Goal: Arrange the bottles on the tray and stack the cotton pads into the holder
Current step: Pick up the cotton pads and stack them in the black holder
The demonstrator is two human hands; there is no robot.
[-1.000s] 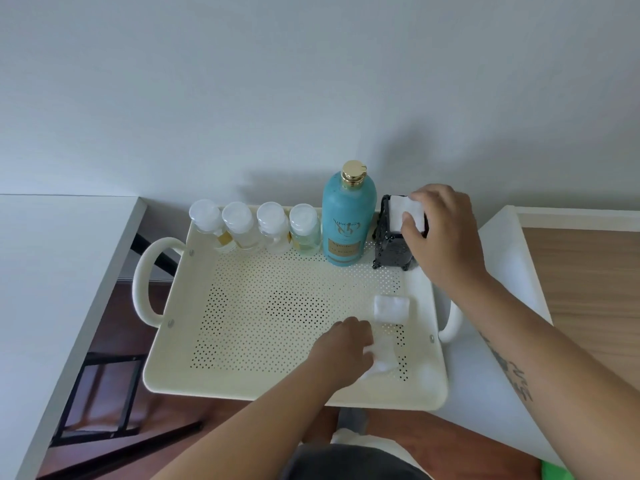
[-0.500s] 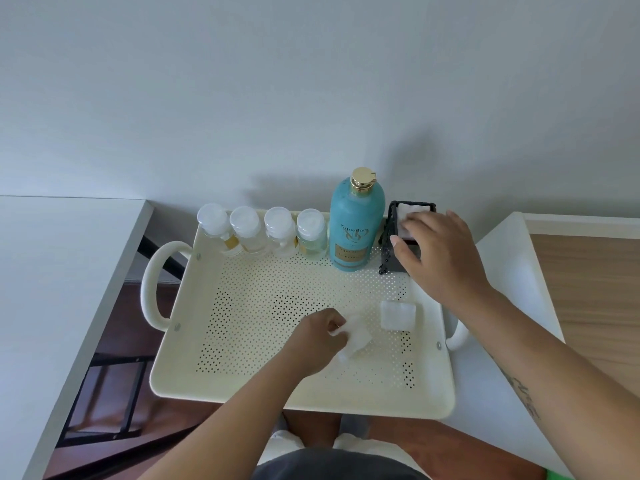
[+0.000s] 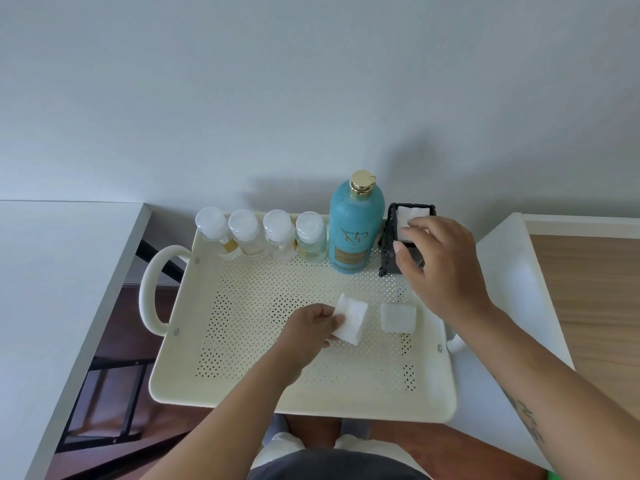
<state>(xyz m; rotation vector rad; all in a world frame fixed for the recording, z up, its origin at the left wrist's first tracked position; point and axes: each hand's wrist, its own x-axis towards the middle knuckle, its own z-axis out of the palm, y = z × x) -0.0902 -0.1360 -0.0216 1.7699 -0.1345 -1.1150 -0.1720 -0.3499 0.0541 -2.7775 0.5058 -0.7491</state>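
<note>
A cream perforated tray point(image 3: 242, 386) carries several small clear bottles point(image 3: 278, 233) with white caps in a row along its back edge. Right of them stands a tall teal bottle point(image 3: 355, 226) with a gold cap. A black holder point(image 3: 393, 251) sits at the back right with white cotton pads point(image 3: 412, 214) inside. My right hand point(image 3: 440, 268) rests on the holder's front, fingertips on the top pad, gripping nothing. My left hand point(image 3: 311, 329) pinches a white cotton pad point(image 3: 353, 318) just above the tray's middle. Another cotton pad point(image 3: 398, 317) lies flat to its right.
A white table point(image 3: 52, 289) stands to the left, with a gap showing dark floor and a black frame. A white surface with a wood top point(image 3: 588, 306) lies to the right. A grey wall is close behind the tray. My knees are below the tray's front edge.
My left hand picked a pad off the tray's front right and lifted it toward the middle. My right hand pushed a pad down into the holder and slid toward its front.
</note>
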